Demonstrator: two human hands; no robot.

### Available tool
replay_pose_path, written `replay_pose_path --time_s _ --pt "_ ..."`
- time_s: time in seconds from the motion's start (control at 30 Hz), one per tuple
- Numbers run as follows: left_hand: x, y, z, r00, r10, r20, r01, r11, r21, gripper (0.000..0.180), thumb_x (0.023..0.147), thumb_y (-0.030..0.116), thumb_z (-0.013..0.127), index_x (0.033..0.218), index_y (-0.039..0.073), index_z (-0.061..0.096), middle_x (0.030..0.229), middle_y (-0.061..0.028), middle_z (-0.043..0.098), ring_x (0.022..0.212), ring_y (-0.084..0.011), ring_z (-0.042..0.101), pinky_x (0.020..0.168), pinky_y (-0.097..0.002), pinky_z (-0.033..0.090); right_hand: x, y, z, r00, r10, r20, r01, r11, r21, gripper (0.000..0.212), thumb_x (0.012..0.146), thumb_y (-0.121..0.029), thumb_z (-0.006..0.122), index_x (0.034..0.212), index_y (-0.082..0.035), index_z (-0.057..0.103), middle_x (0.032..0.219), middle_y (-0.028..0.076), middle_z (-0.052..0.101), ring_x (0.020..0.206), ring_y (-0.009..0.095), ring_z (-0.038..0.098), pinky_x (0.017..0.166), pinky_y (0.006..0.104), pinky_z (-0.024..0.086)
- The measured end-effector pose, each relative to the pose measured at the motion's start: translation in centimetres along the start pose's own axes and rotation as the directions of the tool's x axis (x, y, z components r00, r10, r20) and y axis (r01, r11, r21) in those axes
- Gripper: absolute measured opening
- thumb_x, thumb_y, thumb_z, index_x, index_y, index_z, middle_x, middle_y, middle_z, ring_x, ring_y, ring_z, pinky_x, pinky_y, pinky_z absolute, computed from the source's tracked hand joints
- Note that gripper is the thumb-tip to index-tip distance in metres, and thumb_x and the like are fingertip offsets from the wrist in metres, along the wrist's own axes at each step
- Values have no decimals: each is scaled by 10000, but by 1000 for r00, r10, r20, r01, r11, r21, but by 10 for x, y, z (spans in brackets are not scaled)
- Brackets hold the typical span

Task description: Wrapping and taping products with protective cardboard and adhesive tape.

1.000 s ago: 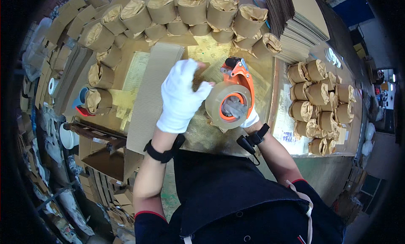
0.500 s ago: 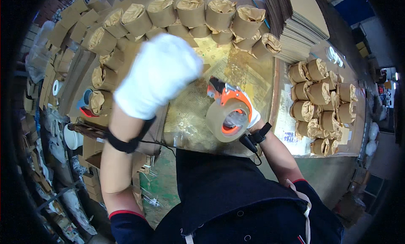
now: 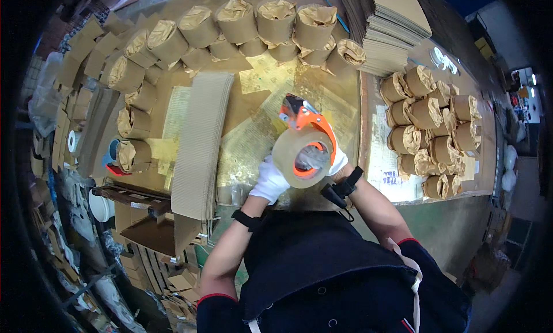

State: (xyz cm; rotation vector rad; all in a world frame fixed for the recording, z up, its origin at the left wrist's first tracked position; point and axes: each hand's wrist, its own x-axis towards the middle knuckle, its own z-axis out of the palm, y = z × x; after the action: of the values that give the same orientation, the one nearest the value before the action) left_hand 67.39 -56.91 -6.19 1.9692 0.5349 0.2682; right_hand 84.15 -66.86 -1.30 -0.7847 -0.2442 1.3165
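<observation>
My right hand (image 3: 339,158), in a white glove, is closed on an orange tape dispenser (image 3: 324,121), mostly hidden behind it. A wide roll of clear tape (image 3: 283,155) sits on the dispenser, whose dark cutting end points away from me. My left hand (image 3: 269,181), also gloved in white, is right beside the roll's lower left rim. Its fingers are partly behind the roll, so I cannot tell whether they grip anything. To its left lies a long stack of flat brown cardboard (image 3: 201,131) on the worktable (image 3: 247,131).
Brown paper-wrapped rolls (image 3: 236,21) curve along the table's far and left sides, some stacked. More wrapped rolls (image 3: 426,112) fill the right-hand table. Flat cardboard sheets (image 3: 394,31) are piled at the far right. An open carton (image 3: 151,232) stands below the table's left edge.
My left hand has dropped from high over the table to beside the tape roll, uncovering the cardboard stack. The dispenser stays in my right hand, and the view has shifted slightly.
</observation>
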Motion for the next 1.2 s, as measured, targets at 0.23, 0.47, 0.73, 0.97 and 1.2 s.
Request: replay_pose_path --time_s 0.23,0.47,0.73,0.97,1.2 --pt "13 44 -7 981 -178 82 138 924 356 1018 634 438 837 1473 138 344 1387 -202 496 1062 -388 637 854 -447 548 -100 -84 52 973 24 -228 -122 896 -427 521 945 -421 625 1239 7 585 1040 82 688 887 158 661 802 289 519" --pt "12 48 -30 994 -30 106 -1 959 283 1079 599 400 855 1509 178 321 1449 -251 412 1148 -418 588 935 -461 514 -124 -34 29 774 -37 -632 -586 337 -737 633 830 -622 656 908 3 726 675 140 655 642 182 624 620 338 495" --pt "27 55 -39 991 19 130 -78 883 464 941 655 400 799 1484 219 394 1399 -211 499 1083 -391 630 895 -439 539 -100 -15 -14 918 7 -396 -384 257 -887 751 852 -717 547 846 24 669 721 198 652 699 302 654 670 405 514" --pt "59 56 -37 955 -207 213 111 914 390 945 659 334 834 1463 165 367 1205 -185 633 1066 -376 638 873 -426 540 -98 -14 -2 757 -13 -654 -652 44 -757 782 810 -723 512 747 35 692 691 271 646 743 422 673 766 469 530" --pt "-23 48 -27 995 88 -37 -81 986 146 758 591 246 882 1229 100 499 1249 -204 571 1100 -386 606 899 -473 520 -78 -9 -40 900 -68 -431 -437 -129 -890 665 880 -675 483 850 -41 682 710 241 661 679 403 669 650 482 540"
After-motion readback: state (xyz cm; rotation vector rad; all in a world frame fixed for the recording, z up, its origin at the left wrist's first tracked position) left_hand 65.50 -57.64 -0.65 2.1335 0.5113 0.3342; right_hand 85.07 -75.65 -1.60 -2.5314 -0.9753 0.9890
